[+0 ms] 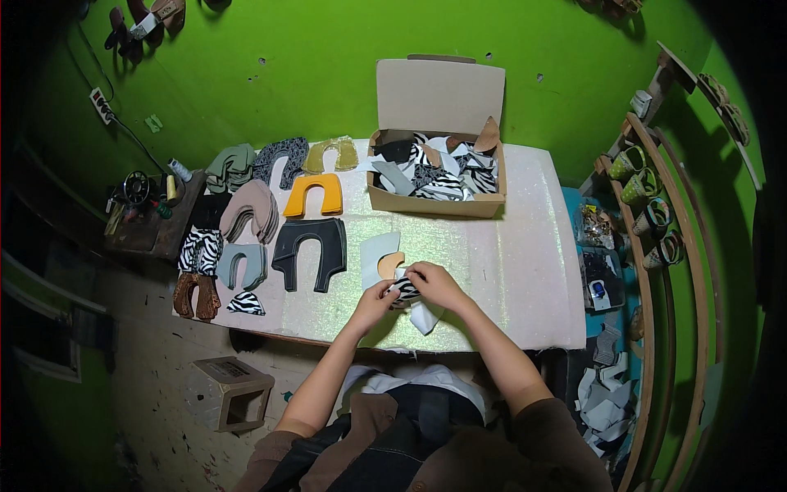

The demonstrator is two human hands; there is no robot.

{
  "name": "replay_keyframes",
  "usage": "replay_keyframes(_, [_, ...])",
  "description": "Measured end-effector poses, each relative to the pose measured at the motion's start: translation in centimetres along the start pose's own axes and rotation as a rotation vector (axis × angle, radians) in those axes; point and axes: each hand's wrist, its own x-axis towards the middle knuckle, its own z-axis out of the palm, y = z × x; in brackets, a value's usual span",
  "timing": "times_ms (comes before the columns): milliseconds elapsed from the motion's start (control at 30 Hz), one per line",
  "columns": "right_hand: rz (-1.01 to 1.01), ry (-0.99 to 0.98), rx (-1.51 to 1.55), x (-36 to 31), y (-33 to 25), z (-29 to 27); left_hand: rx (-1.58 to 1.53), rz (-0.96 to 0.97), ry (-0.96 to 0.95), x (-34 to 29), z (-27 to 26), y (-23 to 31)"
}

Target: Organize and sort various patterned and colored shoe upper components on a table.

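Observation:
Near the front edge of the table, my left hand (375, 303) and my right hand (434, 284) pinch a zebra-striped piece of material (407, 289) between them. White material (425, 316) hangs out below the striped piece, toward the table edge. Just beyond my fingers lie a pale grey flat piece (379, 248) and a tan curved piece (391, 263). To the left rests a stack of black U-shaped pieces (310, 254). A small zebra-striped scrap (246, 303) sits by the table's left front edge.
An open cardboard box (436, 205) full of mixed scraps stands at the back. Several stacks of U-shaped cutouts, including yellow-orange ones (313, 195), fill the table's left side. A wooden rack (648, 328) with sandals is on the right. A stool (232, 394) stands on the floor at left.

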Motion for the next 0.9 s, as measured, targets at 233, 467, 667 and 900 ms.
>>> replay_keyframes(233, [-0.298, 0.117, -0.199, -1.3, -0.8, 0.0, -0.153, -0.056, 0.086, 0.0, -1.3, -0.3])
replay_keyframes(467, [-0.383, 0.132, -0.241, -1.8, 0.1, -1.8, -0.191, -0.104, 0.185, -0.2, -2.4, 0.3])
replay_keyframes(667, [-0.173, 0.059, 0.053, -1.8, -0.5, -4.0, -0.263, -0.092, 0.253, -0.4, -3.1, 0.4])
replay_keyframes(900, [-0.104, 0.156, 0.118, -1.3, -0.1, -4.9, -0.209, -0.092, 0.379, -0.5, -3.7, 0.5])
